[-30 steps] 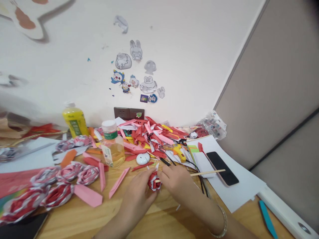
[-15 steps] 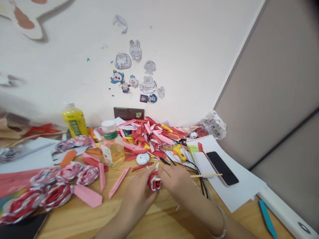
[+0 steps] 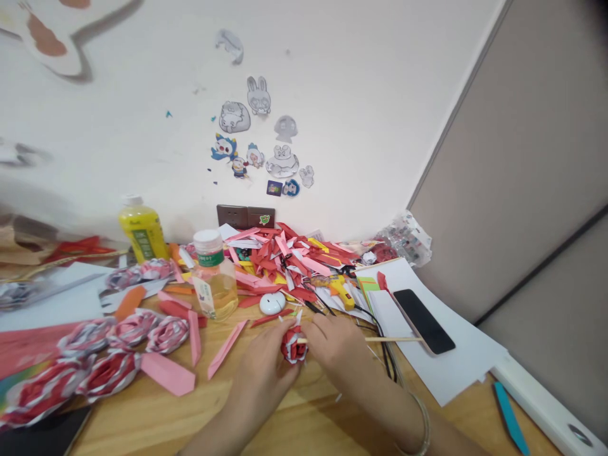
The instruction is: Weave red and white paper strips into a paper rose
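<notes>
Between my hands is a small red and white paper rose [image 3: 293, 347], above the wooden table [image 3: 204, 411]. My left hand [image 3: 266, 361] is closed round its left side, fingers partly hidden behind it. A thin wooden stick [image 3: 392, 339] runs through the closed fingers of my right hand [image 3: 335, 345]; its left tip touches the rose and its other end points right, over the white paper. Some folded strips, such as a pink one [image 3: 227, 348], lie to the left of my hands.
A heap of red and pink paper strips [image 3: 285, 253] lies by the wall. Left stand a yellow drink bottle [image 3: 142, 231] and a jar [image 3: 216, 285], with finished paper roses [image 3: 109, 373] in front. A yellow glue gun [image 3: 342, 292], its cable, and a phone [image 3: 424, 321] are right.
The stick's right end has dipped slightly and its tip has shifted a little at the rose. My right hand has turned slightly; my left hand holds the rose in the same place.
</notes>
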